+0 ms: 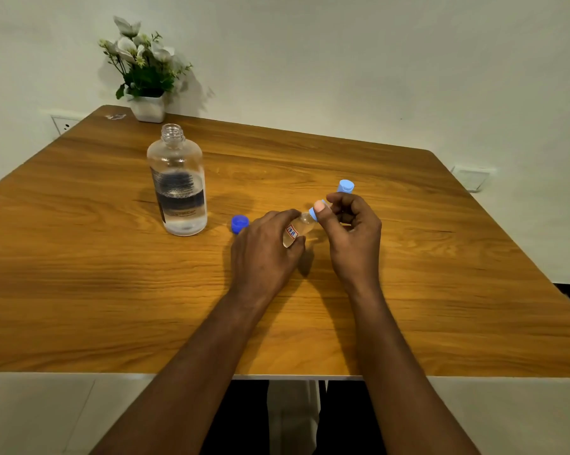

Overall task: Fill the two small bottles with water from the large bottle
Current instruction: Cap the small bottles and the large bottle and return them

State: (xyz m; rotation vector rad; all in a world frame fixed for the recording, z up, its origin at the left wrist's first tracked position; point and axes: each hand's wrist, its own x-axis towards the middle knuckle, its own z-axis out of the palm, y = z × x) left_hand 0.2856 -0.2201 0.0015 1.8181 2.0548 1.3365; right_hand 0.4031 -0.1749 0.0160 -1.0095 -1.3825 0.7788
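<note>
The large clear bottle (177,188) stands uncapped on the wooden table (112,290), left of centre, with water low in it. Its blue cap (239,223) lies on the table to its right. My left hand (263,254) grips a small clear bottle (299,228) with a red-marked label, tilted toward the right. My right hand (351,233) pinches that bottle's light blue cap (313,214) between thumb and fingers. Behind my right hand a second small bottle's light blue cap (346,186) shows; its body is hidden.
A white pot of white flowers (145,70) stands at the table's far left corner by the wall. Wall sockets sit at the left (63,124) and right (472,177). The table's front edge runs just under my forearms.
</note>
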